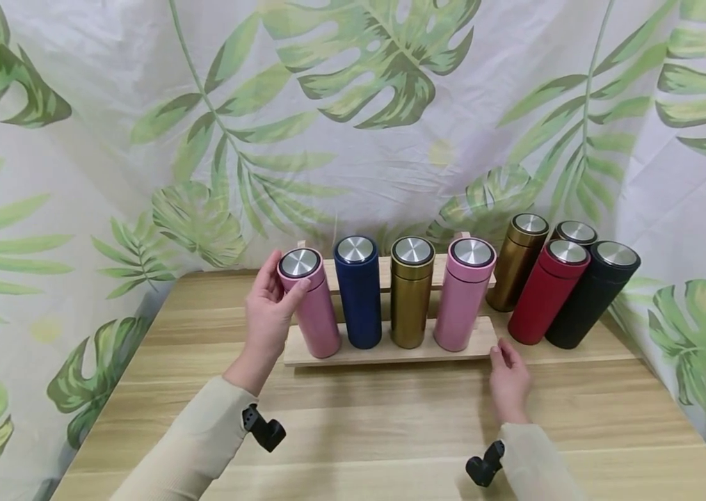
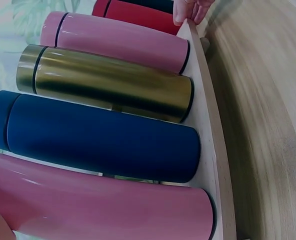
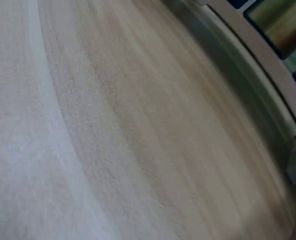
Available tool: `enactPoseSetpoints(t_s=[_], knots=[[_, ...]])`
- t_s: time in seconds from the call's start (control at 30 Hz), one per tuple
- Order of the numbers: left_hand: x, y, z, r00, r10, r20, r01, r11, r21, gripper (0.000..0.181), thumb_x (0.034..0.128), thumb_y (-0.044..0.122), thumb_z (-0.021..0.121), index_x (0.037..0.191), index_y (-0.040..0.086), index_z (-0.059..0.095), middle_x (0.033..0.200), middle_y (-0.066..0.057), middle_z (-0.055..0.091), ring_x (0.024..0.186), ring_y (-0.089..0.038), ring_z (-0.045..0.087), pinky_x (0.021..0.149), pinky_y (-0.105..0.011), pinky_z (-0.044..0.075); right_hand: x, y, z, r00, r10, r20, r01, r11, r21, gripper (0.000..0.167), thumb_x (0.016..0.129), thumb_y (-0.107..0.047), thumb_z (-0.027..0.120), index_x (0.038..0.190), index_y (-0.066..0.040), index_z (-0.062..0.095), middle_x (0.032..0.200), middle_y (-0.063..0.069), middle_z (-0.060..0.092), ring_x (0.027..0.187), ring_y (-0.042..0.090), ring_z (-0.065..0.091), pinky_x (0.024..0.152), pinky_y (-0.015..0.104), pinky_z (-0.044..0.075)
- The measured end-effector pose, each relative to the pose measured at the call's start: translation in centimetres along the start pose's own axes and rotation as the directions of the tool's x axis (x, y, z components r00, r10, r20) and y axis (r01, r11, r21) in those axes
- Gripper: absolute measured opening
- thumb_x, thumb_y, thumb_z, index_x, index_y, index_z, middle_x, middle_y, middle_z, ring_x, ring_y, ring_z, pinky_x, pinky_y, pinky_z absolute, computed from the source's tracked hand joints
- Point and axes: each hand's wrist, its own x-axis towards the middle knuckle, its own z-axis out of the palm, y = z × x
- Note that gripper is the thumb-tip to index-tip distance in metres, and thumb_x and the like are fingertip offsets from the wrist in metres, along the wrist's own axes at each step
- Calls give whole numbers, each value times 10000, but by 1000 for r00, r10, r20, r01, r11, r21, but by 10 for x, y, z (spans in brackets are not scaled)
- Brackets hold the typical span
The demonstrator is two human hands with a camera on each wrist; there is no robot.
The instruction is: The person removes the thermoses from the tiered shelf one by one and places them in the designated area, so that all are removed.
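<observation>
Pink flask [image 1: 320, 320] sits upright at frame centre-left, base on the front board of the wooden rack [image 1: 390, 358]; left hand [image 1: 268, 320] clamped round its top, thumb in front. Same board, going right: blue flask [image 1: 359, 306], gold flask [image 1: 411, 306], second pink flask [image 1: 462, 306]. All lidded, contents hidden. Right hand [image 1: 510, 383] touches the rack's right end; can't tell if it's pinching. Right of frame, on the table [image 1: 390, 431]: bronze flask [image 1: 515, 264], red flask [image 1: 543, 299], black flask [image 1: 590, 299], plus one mostly hidden. Table wood-grained; leaf-print cloth [image 1: 108, 69] hangs wrinkled behind. Flasks cylindrical, brushed-metal discs on lids; blue matte, pinks glossy.
</observation>
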Motion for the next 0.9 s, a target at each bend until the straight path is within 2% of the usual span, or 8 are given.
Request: enactPoseSetpoints(t_s=[0.2, 0.3, 0.47, 0.6, 0.9], knots=[[1, -4, 3, 1000, -25, -1, 25, 996, 88, 721, 792, -42, 681, 1418, 5, 328, 1419, -144, 412, 1251, -218, 443, 1031, -225, 384, 4, 6, 1, 999, 9, -33, -10, 1000, -8, 385, 956, -192, 500, 1297, -16, 528, 1347, 144, 503, 1277, 240, 411, 1055, 381, 355], [2, -6, 2, 1000, -26, 10, 25, 991, 130, 741, 783, -26, 700, 1422, 16, 327, 1390, -139, 445, 1223, -207, 460, 1011, -222, 404, 7, 7, 0, 1000, -1, -9, 1, 1000, 0, 395, 947, -189, 512, 1307, -25, 520, 1356, 126, 495, 1304, 222, 382, 1072, 367, 338], [5, -10, 1, 999, -29, 47, 19, 981, 194, 682, 756, 23, 746, 1358, 81, 431, 1259, -91, 537, 1092, -151, 524, 911, -210, 460, 12, 9, -1, 999, -14, 44, 14, 1000, -5, 410, 952, -192, 498, 1329, -30, 493, 1375, 103, 477, 1323, 200, 349, 1085, 351, 324], [5, -12, 2, 999, -42, 34, 33, 976, 217, 670, 735, 31, 766, 1329, 101, 465, 1225, -82, 562, 1055, -135, 540, 882, -199, 471, 14, 10, -3, 996, -39, 76, 42, 998, -38, 416, 963, -206, 478, 1336, -21, 480, 1381, 107, 468, 1326, 212, 346, 1085, 360, 324], [5, -6, 0, 998, -66, 11, 62, 971, 229, 662, 704, 28, 788, 1300, 92, 509, 1211, -103, 588, 1047, -147, 564, 853, -172, 486, 14, 10, -5, 988, -83, 130, 95, 991, -93, 428, 978, -201, 432, 1363, -14, 435, 1412, 111, 425, 1350, 242, 301, 1105, 374, 287]])
